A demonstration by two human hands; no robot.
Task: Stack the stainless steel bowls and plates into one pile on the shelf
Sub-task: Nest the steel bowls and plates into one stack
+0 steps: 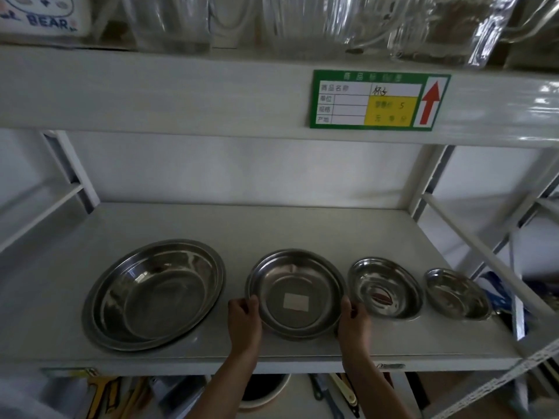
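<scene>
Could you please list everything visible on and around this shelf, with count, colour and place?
Largest steel plates: apparently two nested, silver, left on the shelf.
Medium steel plates: apparently two nested, silver, centre, white sticker inside.
Steel bowl: one, silver, right of centre.
Smallest steel bowl: one, silver, far right.
Shelf: one, white-grey, holding all the steelware.
Price label: one, green with yellow panel and red arrow, on the upper shelf edge.
Glassware: several, clear, upper shelf.
Tools: several, mostly yellow, below; details unclear.
Left hand: grips the medium plates' left rim.
Right hand: grips their right rim.
</scene>
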